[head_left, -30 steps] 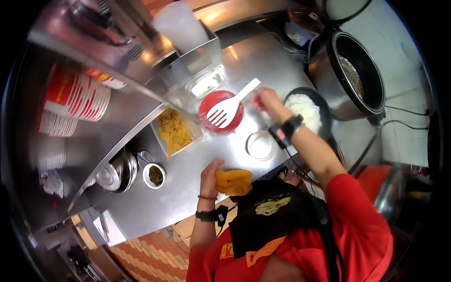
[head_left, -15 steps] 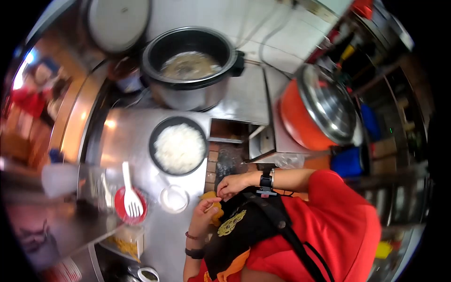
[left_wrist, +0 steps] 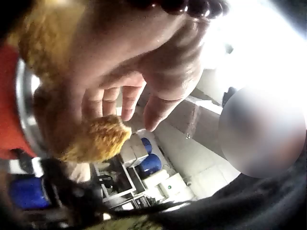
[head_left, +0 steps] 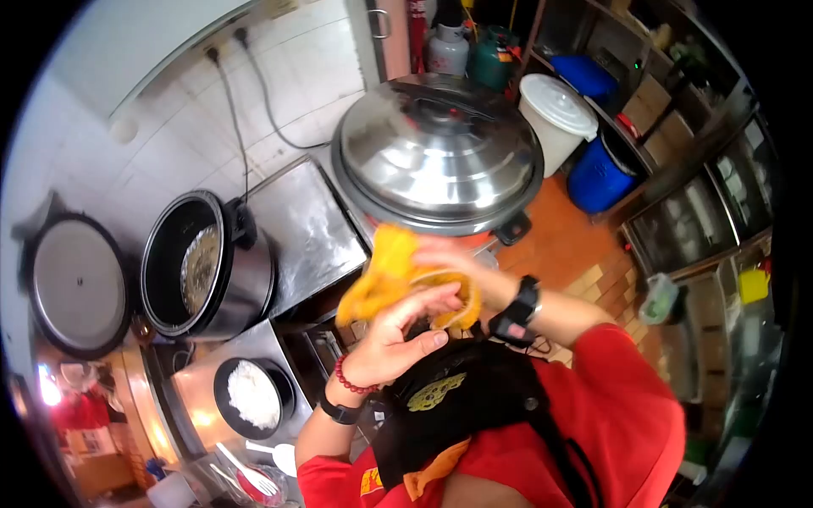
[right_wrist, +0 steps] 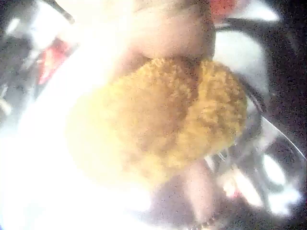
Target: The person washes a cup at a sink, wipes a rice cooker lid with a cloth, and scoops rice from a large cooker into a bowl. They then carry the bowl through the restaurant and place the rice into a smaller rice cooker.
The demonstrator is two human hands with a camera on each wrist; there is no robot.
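A yellow cloth (head_left: 385,267) hangs bunched between the two hands, in front of a large cooker with a domed steel lid (head_left: 440,157). My right hand (head_left: 461,262), blurred in the head view, grips the cloth; the right wrist view shows its thick folds (right_wrist: 158,115) bulging below the fingers. Turned palm up, my left hand (head_left: 394,339) lies against the cloth with the thumb apart. In the left wrist view, the fingers of the left hand (left_wrist: 132,62) are extended, and a cloth edge (left_wrist: 103,139) lies right at the fingertips.
An uncovered rice cooker (head_left: 203,271) stands at the left, its lid (head_left: 80,284) tilted back. Cooked rice (head_left: 252,396) fills a black bowl on the steel counter, near a white slotted spatula (head_left: 254,478). A lidded white bin (head_left: 555,118) and blue barrel (head_left: 601,173) stand beyond the large cooker.
The view has swung right from the counter to the large lidded cooker. My right hand came from beside the red bowl to the cloth, which the left hand held; the cloth is now spread out more.
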